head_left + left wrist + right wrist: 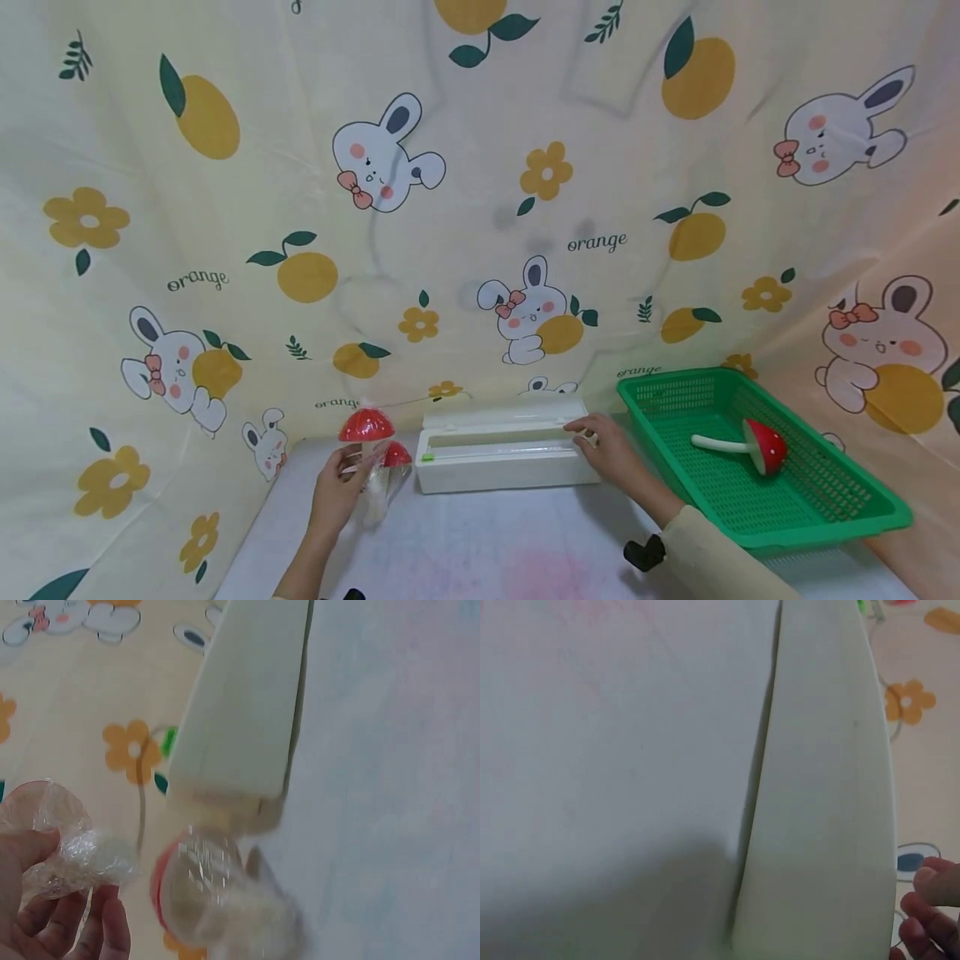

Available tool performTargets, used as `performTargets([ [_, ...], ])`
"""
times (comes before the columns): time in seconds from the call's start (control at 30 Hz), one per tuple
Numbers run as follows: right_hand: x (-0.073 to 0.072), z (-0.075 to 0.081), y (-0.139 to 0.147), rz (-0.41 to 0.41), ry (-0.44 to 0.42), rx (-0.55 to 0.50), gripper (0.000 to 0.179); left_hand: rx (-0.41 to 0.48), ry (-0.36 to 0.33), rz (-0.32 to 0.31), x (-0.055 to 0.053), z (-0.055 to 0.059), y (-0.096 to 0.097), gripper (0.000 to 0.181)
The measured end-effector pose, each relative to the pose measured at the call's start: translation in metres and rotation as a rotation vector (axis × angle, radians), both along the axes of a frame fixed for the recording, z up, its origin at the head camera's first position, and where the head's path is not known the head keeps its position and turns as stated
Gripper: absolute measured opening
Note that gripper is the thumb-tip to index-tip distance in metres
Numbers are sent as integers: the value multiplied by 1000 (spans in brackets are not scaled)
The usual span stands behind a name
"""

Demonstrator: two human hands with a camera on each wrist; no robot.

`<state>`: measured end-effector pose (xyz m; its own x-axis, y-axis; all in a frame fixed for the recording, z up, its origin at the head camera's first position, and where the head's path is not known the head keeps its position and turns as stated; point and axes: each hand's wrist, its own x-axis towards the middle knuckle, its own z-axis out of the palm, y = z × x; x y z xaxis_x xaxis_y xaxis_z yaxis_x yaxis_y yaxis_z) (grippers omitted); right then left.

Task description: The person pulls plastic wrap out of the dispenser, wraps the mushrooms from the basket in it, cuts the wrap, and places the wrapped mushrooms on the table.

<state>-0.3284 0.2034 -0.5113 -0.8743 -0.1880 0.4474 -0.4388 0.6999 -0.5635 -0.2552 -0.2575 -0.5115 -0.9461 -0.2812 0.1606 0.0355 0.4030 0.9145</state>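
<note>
My left hand (337,492) grips a toy mushroom (366,425) with a red cap, wrapped in clear film; in the left wrist view the thumb presses on its crinkled film. Close beside it, a second film-wrapped mushroom (199,889) lies by the left end of a long white cling film box (510,477). The lid (510,410) of this box stands raised at the back, and a small green slider (428,457) sits at the front left. At the box's right end is my right hand (611,450), its fingertips (926,881) loosely bent right at the rim.
A green plastic basket (787,533) stands to the right, holding an unwrapped red-capped mushroom (765,447) with a white stem. Behind the white tabletop (465,542) hangs a cloth (465,225) printed with rabbits and oranges.
</note>
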Motion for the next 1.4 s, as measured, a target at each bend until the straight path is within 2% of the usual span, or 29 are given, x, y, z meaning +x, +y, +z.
performTargets([
  [0.33,-13,5,4,-56,-201,62,18,-110,-58,85,-5,-12,-37,54],
  [0.53,-21,6,6,-41,-267,78,13,-107,-129,125,-7,-17,-45,58],
  [0.73,-26,10,3,-52,-290,96,13,-127,-173,151,-10,-21,-49,61],
  [1.0,-26,7,-2,-89,-322,60,9,-154,-243,137,-13,-33,-51,59],
  [1.13,-25,6,-3,-89,-310,40,5,-163,-243,129,-11,-34,-50,60],
  [1.4,-23,5,-2,-93,-270,4,3,-259,-241,129,-9,-41,-58,62],
])
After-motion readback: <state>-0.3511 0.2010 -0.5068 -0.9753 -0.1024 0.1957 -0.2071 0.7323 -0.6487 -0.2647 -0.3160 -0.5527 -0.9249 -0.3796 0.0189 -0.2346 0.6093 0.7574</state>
